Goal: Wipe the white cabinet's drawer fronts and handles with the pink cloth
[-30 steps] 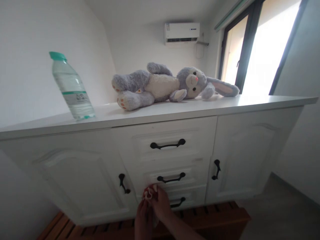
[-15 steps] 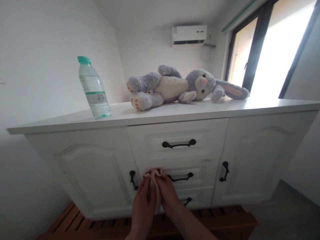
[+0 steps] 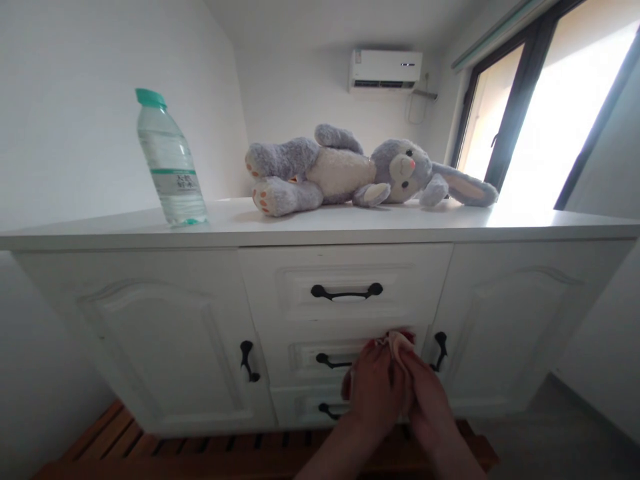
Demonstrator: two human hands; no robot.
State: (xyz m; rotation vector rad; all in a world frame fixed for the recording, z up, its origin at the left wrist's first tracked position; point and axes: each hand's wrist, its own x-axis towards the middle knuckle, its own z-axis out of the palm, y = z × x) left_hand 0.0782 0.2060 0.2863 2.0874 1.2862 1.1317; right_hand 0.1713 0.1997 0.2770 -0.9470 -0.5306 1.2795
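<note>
now further right — left hand [image 3: 374,390] and right hand [image 3: 429,407] pressed together around a pinched cloth [image 3: 400,339]

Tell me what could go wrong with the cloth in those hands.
The cloth, bunched between the left hand and right hand, might snag on the black drawer pull beside it. The water bottle stands close to the front edge of the cabinet top, so a bump could tip it off.
</note>
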